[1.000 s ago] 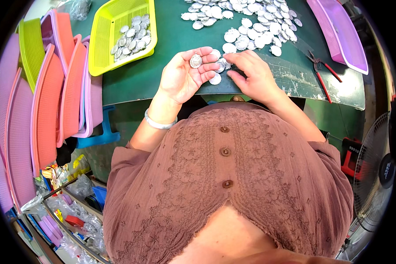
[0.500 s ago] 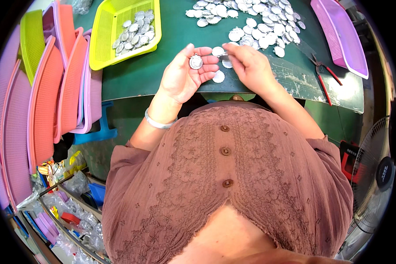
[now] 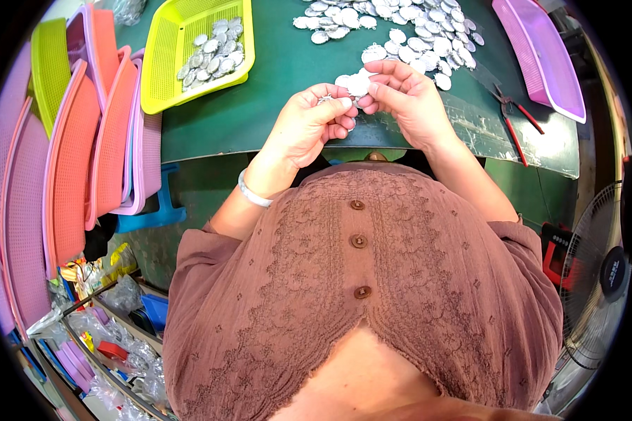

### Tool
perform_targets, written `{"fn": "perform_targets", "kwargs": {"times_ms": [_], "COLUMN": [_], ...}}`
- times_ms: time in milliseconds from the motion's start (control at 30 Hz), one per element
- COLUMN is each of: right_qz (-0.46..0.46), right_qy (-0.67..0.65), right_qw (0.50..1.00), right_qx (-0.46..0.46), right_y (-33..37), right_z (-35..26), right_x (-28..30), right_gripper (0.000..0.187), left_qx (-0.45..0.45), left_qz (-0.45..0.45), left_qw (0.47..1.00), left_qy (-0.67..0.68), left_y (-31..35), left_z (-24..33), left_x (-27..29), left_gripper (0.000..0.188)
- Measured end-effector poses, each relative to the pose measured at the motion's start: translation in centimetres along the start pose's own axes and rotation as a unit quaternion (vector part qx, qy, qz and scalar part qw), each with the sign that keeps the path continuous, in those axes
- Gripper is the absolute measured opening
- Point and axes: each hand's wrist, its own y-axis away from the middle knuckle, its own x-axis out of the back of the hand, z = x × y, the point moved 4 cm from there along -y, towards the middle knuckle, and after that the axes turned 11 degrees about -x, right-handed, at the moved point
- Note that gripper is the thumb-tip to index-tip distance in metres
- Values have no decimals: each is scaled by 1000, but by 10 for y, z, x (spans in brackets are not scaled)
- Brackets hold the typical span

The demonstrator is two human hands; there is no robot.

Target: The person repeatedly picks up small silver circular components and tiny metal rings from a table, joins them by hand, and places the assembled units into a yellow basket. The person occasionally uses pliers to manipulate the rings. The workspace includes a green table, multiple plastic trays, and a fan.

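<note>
My left hand (image 3: pixel 307 121) is closed with its thumb pressed over the fingers; the edge of a silvery round medallion (image 3: pixel 325 99) shows in it. Close beside it, my right hand (image 3: pixel 413 99) pinches a second medallion (image 3: pixel 358 85) between thumb and fingers, and the fingertips of both hands nearly meet at it. Another pale disc lies partly hidden behind the hands. Beyond them, a loose pile of similar medallions (image 3: pixel 428 48) spreads over the green table (image 3: pixel 281 63). A yellow-green basket (image 3: pixel 163 63) at the left holds several more.
Red-handled pliers (image 3: pixel 514 121) lie at the right, near a purple basket (image 3: pixel 541 67). Stacked orange and purple baskets (image 3: pixel 67 168) stand along the left. A standing fan (image 3: pixel 591 281) is at the lower right; plastic-wrapped goods (image 3: pixel 123 337) fill a shelf at the lower left.
My left hand has turned from palm-up to closed over its medallion and moved right, toward my right hand. My right hand has lifted a medallion from the table.
</note>
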Motion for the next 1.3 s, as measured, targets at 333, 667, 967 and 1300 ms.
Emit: {"fn": "perform_targets", "kwargs": {"times_ms": [333,667,967,1300], "right_qz": [-21,-25,-25,-29], "right_qy": [62,90,61,6], "right_qw": [998,995,998,1000], "right_qx": [-10,23,19,-6], "right_y": [9,18,17,16], "right_z": [-3,-8,-5,-2], "right_x": [-6,-14,-12,-9], "right_gripper": [32,27,23,24], "left_qx": [-4,-6,-4,-19], "left_qz": [25,5,11,-4], "left_qw": [1000,998,996,994], "left_qy": [0,61,90,108], "left_y": [-1,-3,-2,1], "left_z": [2,0,2,6], "left_x": [-1,1,0,-3], "left_gripper": [14,13,14,17]}}
